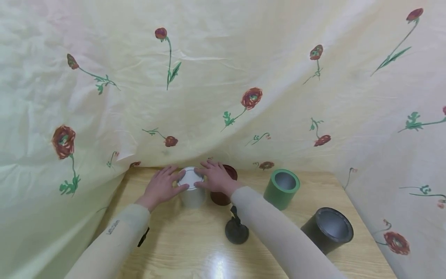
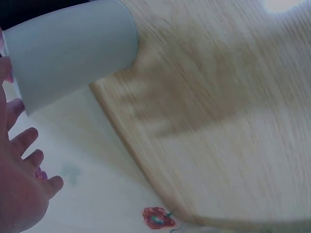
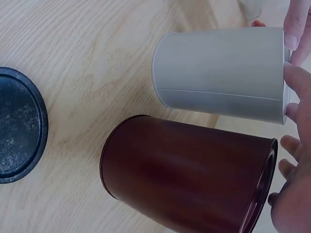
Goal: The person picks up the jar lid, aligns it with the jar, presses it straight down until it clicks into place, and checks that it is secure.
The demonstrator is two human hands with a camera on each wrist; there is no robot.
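Observation:
A white cylindrical can [image 1: 193, 198] stands upright at the table's back left, with a white lid [image 1: 190, 178] on its top. My left hand [image 1: 162, 185] touches the lid's left side with thumb and index finger, the other fingers spread loosely. From the opposite side my right hand [image 1: 216, 176] rests its thumb and index fingertips on the lid. In the right wrist view, fingertips of both hands meet the end of the white can [image 3: 221, 73]. A dark red can [image 1: 220, 198] stands beside it, partly hidden under my right hand and wrist.
A round black lid [image 1: 237, 231] lies nearer on the wooden table [image 1: 195, 248]. To the right stand an open green can [image 1: 280, 193] and an open black can [image 1: 324, 232], partly behind my right sleeve. Flower-patterned cloth [image 1: 209, 77] hangs around the table's back and sides.

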